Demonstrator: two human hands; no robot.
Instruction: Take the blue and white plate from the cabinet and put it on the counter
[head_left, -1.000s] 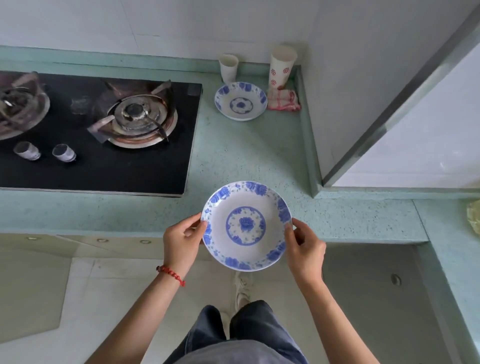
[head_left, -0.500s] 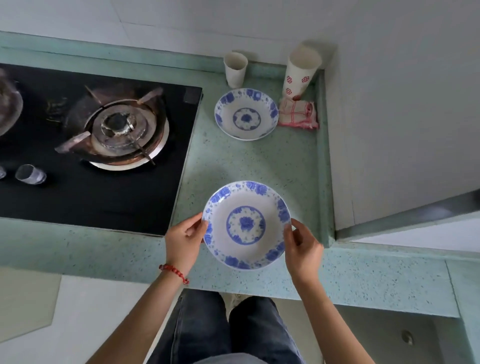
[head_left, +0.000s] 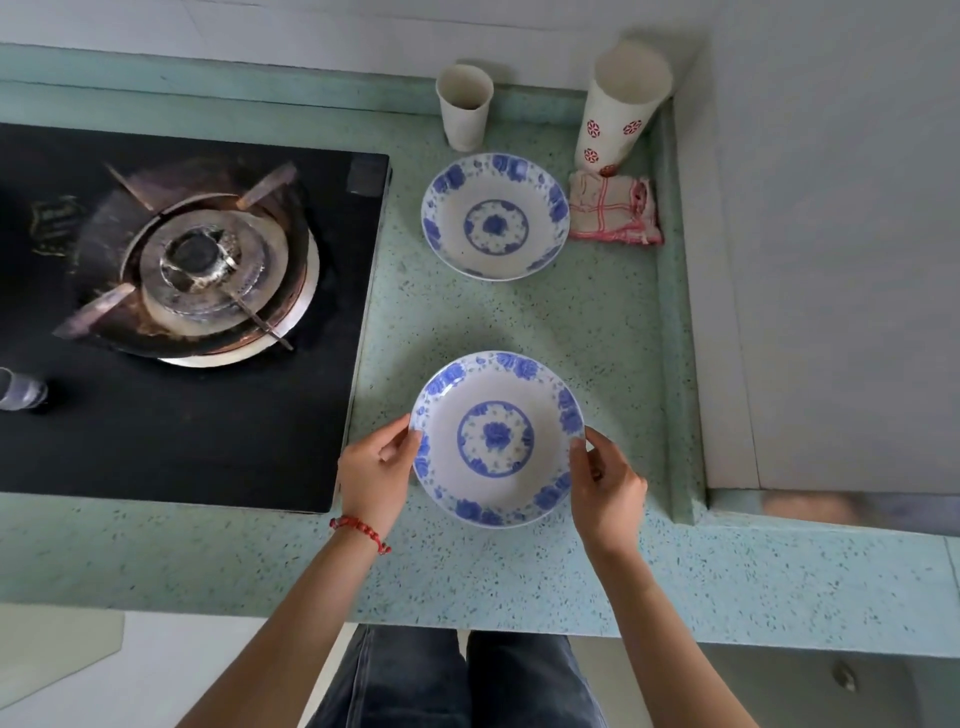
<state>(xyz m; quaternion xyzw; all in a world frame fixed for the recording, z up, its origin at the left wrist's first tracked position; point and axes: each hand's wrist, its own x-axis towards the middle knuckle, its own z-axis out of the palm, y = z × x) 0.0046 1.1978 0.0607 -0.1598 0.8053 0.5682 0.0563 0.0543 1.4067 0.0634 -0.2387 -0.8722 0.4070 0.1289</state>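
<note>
I hold a blue and white plate (head_left: 497, 439) with a flower pattern level over the speckled green counter (head_left: 519, 571), just right of the stove. My left hand (head_left: 375, 473) grips its left rim and my right hand (head_left: 605, 480) grips its right rim. Whether the plate touches the counter I cannot tell. A second, matching blue and white plate (head_left: 494, 216) rests on the counter farther back.
A black gas stove (head_left: 182, 312) with a burner fills the left. Behind the far plate stand a small paper cup (head_left: 464, 106) and a tall cup with red marks (head_left: 621, 106), with a folded red-checked cloth (head_left: 614, 209) beside them. A raised ledge and white wall (head_left: 831, 260) close off the right.
The plate, held in both hands, has moved forward from beyond the counter's front edge to over the counter. My view has shifted closer to the counter.
</note>
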